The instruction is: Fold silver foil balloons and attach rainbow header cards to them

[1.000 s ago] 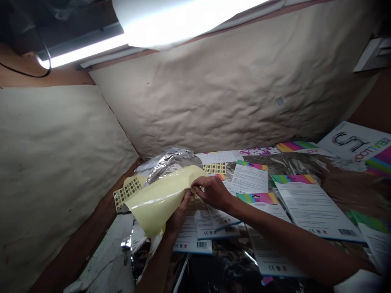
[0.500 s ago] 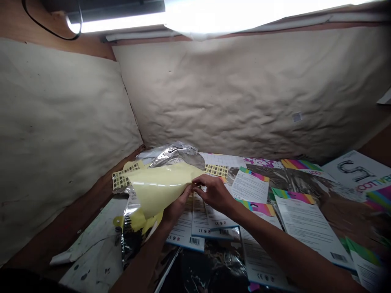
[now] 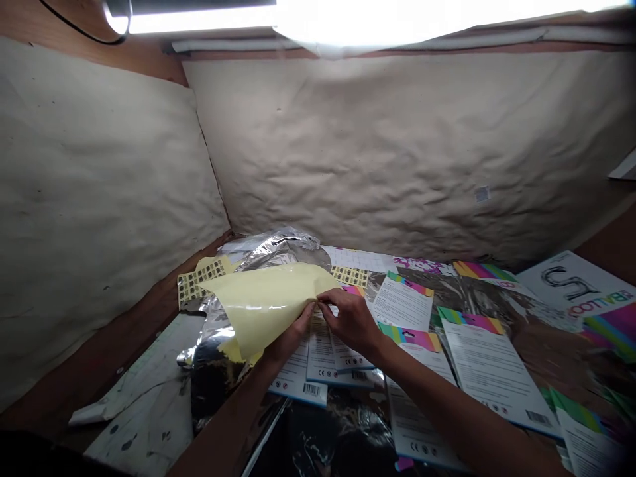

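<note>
A pale yellow backing sheet [image 3: 263,308] is held curled above a crumpled silver foil [image 3: 278,252], towards the far left corner of the wooden worktop [image 3: 142,331]. Its right tip is pinched by the closed right hand [image 3: 350,322], while its lower edge is gripped by the closed left hand [image 3: 291,339], whose fingers are largely hidden behind it. The sheet is judged light, thin and springy, and its glossy face is likely to be slippery. A firm hold is best taken at the edges, with both hands set apart. Printed instruction cards [image 3: 405,305] are laid just beside the right hand.
</note>
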Motion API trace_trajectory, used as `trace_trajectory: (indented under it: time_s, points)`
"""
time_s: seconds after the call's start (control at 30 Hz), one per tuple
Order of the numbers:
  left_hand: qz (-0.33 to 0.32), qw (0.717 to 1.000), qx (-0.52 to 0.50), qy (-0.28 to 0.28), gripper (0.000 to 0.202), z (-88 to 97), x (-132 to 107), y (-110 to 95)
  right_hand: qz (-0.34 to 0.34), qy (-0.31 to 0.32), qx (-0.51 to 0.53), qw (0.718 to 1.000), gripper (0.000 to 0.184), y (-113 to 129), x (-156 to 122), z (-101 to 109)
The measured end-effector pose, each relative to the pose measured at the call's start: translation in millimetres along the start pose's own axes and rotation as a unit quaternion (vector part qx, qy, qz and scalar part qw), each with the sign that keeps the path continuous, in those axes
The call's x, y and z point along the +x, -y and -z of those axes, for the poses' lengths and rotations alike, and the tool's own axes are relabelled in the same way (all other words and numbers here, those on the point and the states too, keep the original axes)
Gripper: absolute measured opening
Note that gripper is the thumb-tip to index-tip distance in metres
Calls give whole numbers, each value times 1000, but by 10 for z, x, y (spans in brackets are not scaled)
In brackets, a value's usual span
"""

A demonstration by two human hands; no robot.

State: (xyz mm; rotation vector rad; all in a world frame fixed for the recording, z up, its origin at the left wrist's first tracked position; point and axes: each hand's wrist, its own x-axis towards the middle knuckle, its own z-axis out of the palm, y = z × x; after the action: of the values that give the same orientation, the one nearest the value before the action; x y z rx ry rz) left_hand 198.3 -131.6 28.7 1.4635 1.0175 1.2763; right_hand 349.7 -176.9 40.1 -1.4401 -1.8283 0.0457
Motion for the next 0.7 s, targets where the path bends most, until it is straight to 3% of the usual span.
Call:
trace_trajectory:
  time_s: [0.1,0.23,0.37,0.5,0.6,0.7]
  points:
    - [3,1000,9,-3,19,1,-9,-12,14,-10,-11,1000,20,-19,-16,-24]
    - [26,998,-60,-2,19,-18,-26,-16,9,-32,13,999,21,-16,-9,-37]
    - [33,996,-66,-49,26,12,8,34,-84,-52,118,988,15,-90,62,81]
    - [49,993,-43,-94,26,86,121,148,-168,-77,157,970,17,-384,102,326]
    - [107,982,-96,-121,33,111,190,231,-192,-39,116,974,20,-645,71,443]
    - [121,978,-116,-125,34,107,215,265,-206,25,76,975,21,-805,12,435]
